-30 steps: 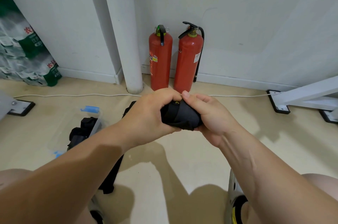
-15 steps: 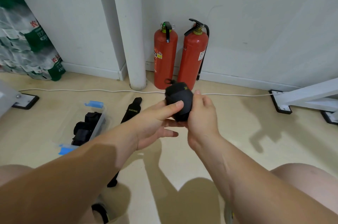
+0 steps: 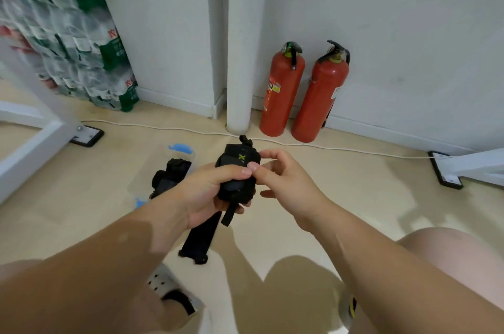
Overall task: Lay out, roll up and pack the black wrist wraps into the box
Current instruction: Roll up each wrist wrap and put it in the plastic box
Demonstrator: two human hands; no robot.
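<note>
A rolled black wrist wrap with a yellow X mark sits upright in my left hand, whose fingers and thumb curl around it. A short strap end hangs below the roll. My right hand is just right of the roll, fingers loosely curled, fingertips at its edge, holding nothing. A flat black wrist wrap lies on the floor under my hands. The clear box with blue clips stands on the floor to the left, with rolled black wraps inside.
Two red fire extinguishers stand against the wall beside a white pipe. A white cable runs along the floor. White frame legs stand left and right. Stacked water bottle packs fill the far left.
The view has swung left. My left hand now grips the roll fully and holds it upright. My right hand has let go and drawn slightly to the right.
</note>
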